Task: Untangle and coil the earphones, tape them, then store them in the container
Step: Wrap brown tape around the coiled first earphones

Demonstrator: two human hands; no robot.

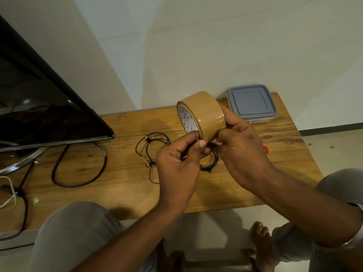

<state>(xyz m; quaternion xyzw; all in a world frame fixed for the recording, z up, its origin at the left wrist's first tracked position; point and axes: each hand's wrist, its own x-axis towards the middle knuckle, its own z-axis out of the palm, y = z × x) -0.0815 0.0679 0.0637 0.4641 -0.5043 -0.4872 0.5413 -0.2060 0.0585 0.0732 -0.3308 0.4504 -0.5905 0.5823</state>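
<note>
We are keeping the closed container (252, 102) waiting at the bench's (121, 185) far right corner while the earphones (152, 148) lie loose mid-bench, since the tape (202, 114) has to be started first. Our right hand (241, 154) is clamping the roll upright above them while our left hand (177, 165) is pinching at its lower edge, probably picking for the tape end. Our hands are hiding that end and most of a darker coil (211, 163) beneath.

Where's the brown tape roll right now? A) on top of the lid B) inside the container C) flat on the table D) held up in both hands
D: the brown tape roll is off the wooden table, the right hand holding it while the left hand picks at its edge; the lidded container sits closed behind.
</note>
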